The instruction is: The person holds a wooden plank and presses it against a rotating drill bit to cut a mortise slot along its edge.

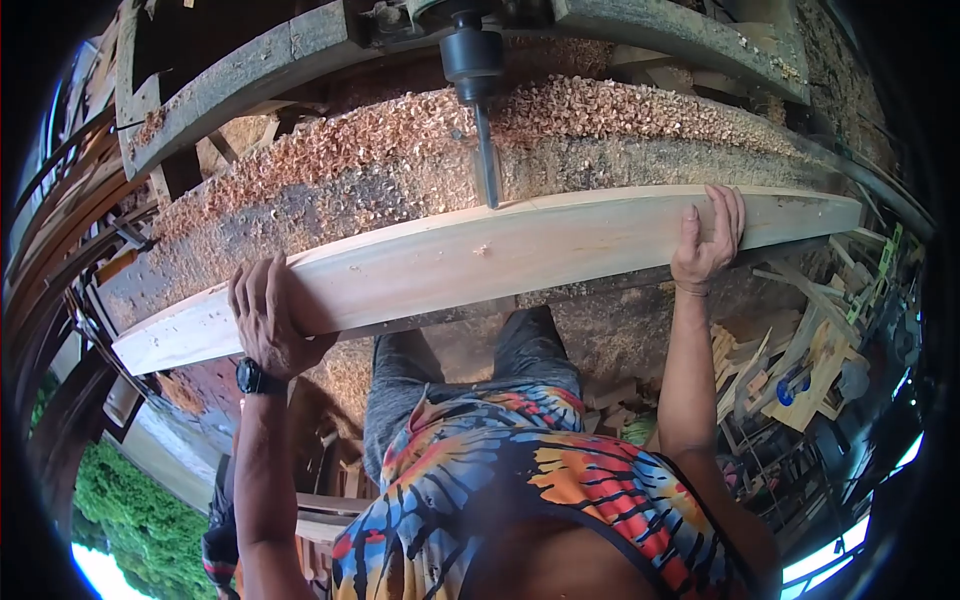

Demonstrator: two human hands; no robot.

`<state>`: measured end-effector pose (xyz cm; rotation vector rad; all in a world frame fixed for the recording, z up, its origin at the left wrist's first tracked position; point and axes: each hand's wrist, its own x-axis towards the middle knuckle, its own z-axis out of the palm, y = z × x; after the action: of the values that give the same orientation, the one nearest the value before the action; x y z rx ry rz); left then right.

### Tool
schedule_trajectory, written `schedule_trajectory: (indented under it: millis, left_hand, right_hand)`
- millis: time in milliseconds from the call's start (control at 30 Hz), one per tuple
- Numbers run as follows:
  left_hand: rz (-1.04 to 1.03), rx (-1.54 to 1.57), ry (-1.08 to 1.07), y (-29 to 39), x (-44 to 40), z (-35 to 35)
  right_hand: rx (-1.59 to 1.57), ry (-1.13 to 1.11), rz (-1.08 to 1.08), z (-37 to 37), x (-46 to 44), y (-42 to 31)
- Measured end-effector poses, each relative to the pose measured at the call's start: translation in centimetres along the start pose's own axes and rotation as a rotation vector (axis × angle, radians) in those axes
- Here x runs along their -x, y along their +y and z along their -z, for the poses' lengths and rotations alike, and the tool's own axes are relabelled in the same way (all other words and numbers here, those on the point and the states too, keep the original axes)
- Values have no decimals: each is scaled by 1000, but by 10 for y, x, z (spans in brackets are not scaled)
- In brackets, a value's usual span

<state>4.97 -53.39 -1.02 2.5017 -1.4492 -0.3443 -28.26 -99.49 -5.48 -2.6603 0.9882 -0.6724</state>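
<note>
A long, pale wooden board (560, 250) lies across the worktable in front of me. Over its left part, my left hand (268, 318), with a black watch at the wrist, has its fingers curled onto the far edge. My right hand (712, 240) grips the right part, fingertips at the far edge and thumb on the top face. Between the two hands, a metal bit (486, 160) hangs from a dark chuck (472, 58), its tip at the board's far edge. A few shavings rest on the board.
Wood shavings (400, 135) are heaped along the worktable (330, 205) behind the board. A thick wooden beam (250, 75) runs beyond them. Offcuts (815, 370) lie piled at the right, and long strips of wood stand at the far left.
</note>
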Motion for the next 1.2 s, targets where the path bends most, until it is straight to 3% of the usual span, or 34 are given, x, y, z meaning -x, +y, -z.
schedule_trajectory:
  millis: [1200]
  left_hand:
    - [11,12,-11,-4,-9,3]
  right_hand:
    - [52,-63,-40,1,-4,-11]
